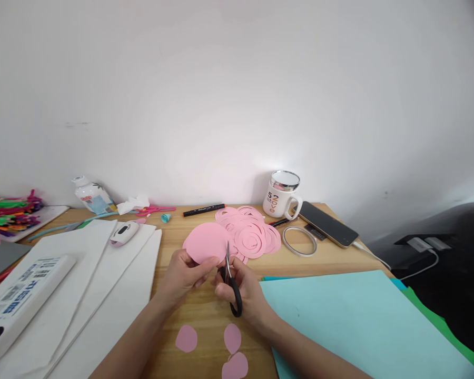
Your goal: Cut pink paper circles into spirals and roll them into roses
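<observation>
Left hand (186, 273): thumb and fingers pinched on the near edge of a pink paper disc (206, 242).
Scissors (235, 300): in the right hand (243, 287), fingers curled round the black handles, blades at the disc's right edge.
Spiral cutouts (253, 238): heaped just beyond both hands.
Small pink pieces (186, 338): on the tabletop (207, 352), nearer than both hands.
</observation>
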